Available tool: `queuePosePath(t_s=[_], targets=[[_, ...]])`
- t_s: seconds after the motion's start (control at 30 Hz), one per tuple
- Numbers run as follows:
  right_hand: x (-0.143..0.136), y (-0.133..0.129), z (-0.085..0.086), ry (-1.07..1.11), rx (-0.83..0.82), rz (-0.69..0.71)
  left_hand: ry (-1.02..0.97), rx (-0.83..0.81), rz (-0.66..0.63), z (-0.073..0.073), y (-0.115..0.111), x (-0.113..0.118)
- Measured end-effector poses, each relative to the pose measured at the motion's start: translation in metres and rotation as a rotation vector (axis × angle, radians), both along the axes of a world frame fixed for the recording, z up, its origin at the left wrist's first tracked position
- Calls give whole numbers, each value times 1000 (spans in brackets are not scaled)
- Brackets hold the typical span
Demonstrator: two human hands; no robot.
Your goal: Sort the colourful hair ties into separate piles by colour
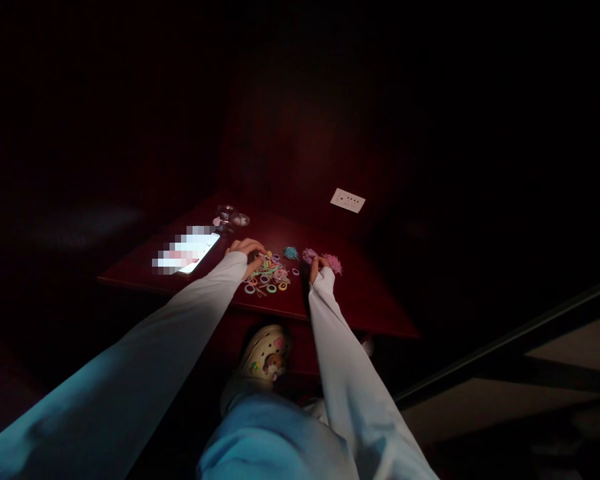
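On the dark red table lies a loose pile of small coloured hair ties [267, 275] in yellow, green, orange, lilac and other colours. My left hand [245, 252] rests at the pile's left side, its fingers stretched over the far edge and the thumb apart. A blue clump [291, 253], seemingly of thin bands, sits right of the pile. My right hand [319, 267] has its fingers pinched together between a pinkish-lilac clump [309, 255] and a pink clump [333, 264]. Anything inside that pinch is too small to make out. One lilac hair tie [295, 272] lies by itself between the hands.
A lit phone [200, 252], partly blurred out, lies at the table's left. Behind it is a clear container [227, 215] with pinkish things. A white socket plate [348, 201] is on the back wall. My clog [267, 353] shows below the table's front edge [275, 311]. The surroundings are very dark.
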State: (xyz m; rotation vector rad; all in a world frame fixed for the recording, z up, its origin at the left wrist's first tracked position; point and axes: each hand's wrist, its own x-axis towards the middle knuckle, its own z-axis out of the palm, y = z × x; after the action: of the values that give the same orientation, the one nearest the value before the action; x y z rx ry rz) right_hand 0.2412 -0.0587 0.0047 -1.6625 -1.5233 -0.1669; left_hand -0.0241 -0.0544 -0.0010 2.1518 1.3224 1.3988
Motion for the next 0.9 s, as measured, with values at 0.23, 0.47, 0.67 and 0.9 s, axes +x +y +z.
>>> queuePosePath(t_s=[0.23, 0.47, 0.67, 0.9], targets=[[-28, -36, 8, -79, -284, -14, 39, -82, 128, -11, 17, -5], [-35, -46, 14, -93, -283, 126, 98, -108, 137, -16, 29, -6], [-33, -43, 15, 7, -327, 154, 128, -59, 137, -15, 18, 1], [-28, -36, 10, 130, -345, 191, 231, -234, 208, 8, 4, 0]])
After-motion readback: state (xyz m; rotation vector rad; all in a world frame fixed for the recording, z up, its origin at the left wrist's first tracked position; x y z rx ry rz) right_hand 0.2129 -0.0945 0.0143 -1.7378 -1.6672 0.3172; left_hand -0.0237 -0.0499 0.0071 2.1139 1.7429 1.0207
